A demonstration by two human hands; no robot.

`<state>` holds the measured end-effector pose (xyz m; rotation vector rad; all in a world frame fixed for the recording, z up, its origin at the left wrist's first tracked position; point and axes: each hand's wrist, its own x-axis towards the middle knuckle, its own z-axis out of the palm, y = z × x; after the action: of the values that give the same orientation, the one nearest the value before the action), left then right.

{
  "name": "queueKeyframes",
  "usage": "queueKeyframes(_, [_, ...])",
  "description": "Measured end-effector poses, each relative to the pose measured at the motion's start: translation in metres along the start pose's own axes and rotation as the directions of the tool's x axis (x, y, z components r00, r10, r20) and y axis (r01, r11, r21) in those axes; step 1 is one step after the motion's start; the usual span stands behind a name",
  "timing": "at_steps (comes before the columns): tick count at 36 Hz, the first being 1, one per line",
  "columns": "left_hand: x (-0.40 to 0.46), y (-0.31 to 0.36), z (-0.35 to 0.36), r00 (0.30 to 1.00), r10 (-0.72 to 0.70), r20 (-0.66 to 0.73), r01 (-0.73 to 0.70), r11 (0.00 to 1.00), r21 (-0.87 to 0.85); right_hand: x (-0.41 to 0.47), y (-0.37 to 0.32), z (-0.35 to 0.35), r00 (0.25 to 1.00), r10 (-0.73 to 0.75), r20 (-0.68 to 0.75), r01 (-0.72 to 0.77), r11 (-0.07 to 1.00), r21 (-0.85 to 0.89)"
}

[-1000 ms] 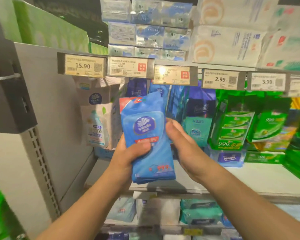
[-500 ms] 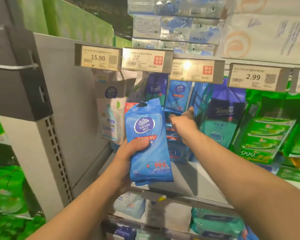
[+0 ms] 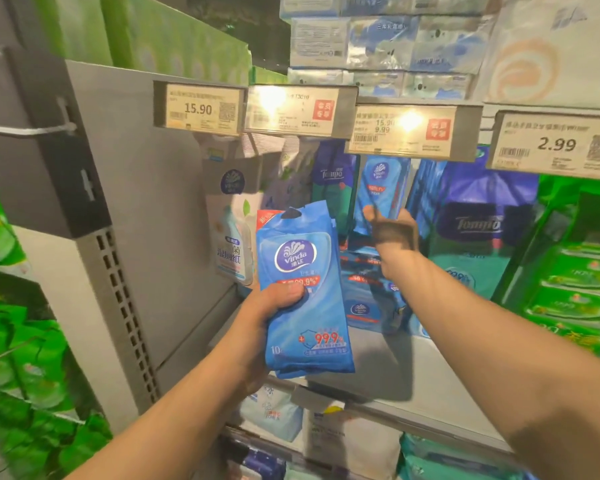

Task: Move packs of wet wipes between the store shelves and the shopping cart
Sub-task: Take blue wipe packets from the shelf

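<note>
Left hand holds blue wipes packs, right hand reaches to the hanging pack.

The left hand (image 3: 257, 327) grips a small stack of blue wet wipes packs (image 3: 303, 289) upright in front of the shelf (image 3: 430, 386), with the thumb pressed across the front of the top pack and the fingers hidden behind. To the right of this grip and further in, the right hand (image 3: 392, 233) is at the lower end of a hanging blue pack (image 3: 381, 188); it is blurred, so I cannot tell if the fingers pinch it. Just below that hand more blue packs (image 3: 368, 299) lie on the shelf. Above both hands is a row of price tags (image 3: 201, 109).
</note>
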<state>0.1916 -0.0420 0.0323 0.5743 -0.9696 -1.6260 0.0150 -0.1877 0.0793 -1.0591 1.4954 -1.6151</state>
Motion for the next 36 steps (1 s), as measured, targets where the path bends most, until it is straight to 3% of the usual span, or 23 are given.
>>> queueKeyframes(3, [0.0,-0.002,0.0,1.0,-0.012,-0.012,0.012,1.0,0.0,-0.007,0.0,0.002,1.0,0.0,0.021,0.0,1.0,0.012])
queueKeyframes(7, [-0.001,-0.002,0.0,0.999,-0.019,-0.033,0.019,1.0,0.007,-0.01,0.002,-0.004,0.99,-0.12,0.08,0.115,0.991,0.069])
queueKeyframes(14, [-0.006,-0.001,-0.002,0.999,-0.022,-0.036,0.022,1.0,0.002,-0.056,-0.027,-0.02,0.989,-0.092,0.115,0.053,0.951,0.305])
queueKeyframes(24, [-0.018,0.0,-0.008,0.995,-0.1,-0.022,0.1,0.995,0.012,-0.139,-0.045,-0.044,0.95,-0.147,0.274,0.001,0.882,0.472])
queueKeyframes(30, [-0.024,-0.006,-0.01,0.993,-0.12,-0.001,0.12,0.993,-0.001,-0.181,-0.039,-0.047,0.931,-0.261,0.253,0.113,0.87,0.48])
queueKeyframes(36, [-0.034,-0.014,-0.021,0.988,-0.151,0.023,0.15,0.988,0.022,-0.204,-0.01,-0.059,0.943,-0.221,0.251,0.122,0.927,0.355])
